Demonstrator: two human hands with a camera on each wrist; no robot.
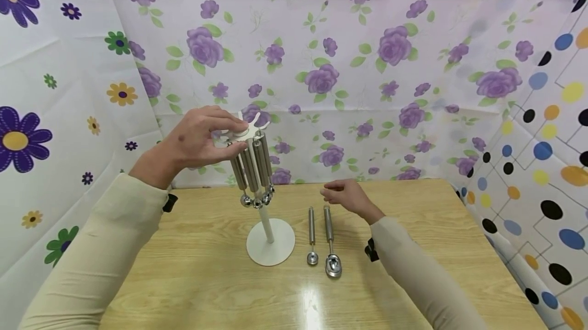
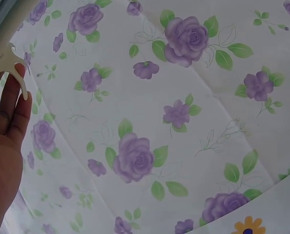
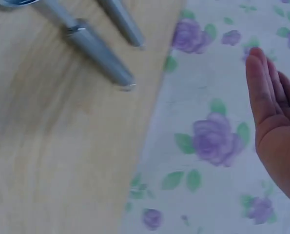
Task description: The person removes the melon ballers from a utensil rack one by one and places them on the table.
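Note:
My left hand holds the hooked top of a white utensil stand, thumb at the near side and fingers over the top. Fingers of that left hand show against the curved hooks in the left wrist view. Several small metal scoops hang from the hooks, bowls down. Right of the round base, a small scoop and a larger ice cream scoop lie side by side, bowls toward me. Just above their handle ends hovers my right hand, holding nothing, its fingers loosely extended.
A light wooden table carries the stand and both loose scoops. Its far edge meets a curtain with purple flowers. Patterned sheets hang at both sides, flowered on the left and dotted on the right.

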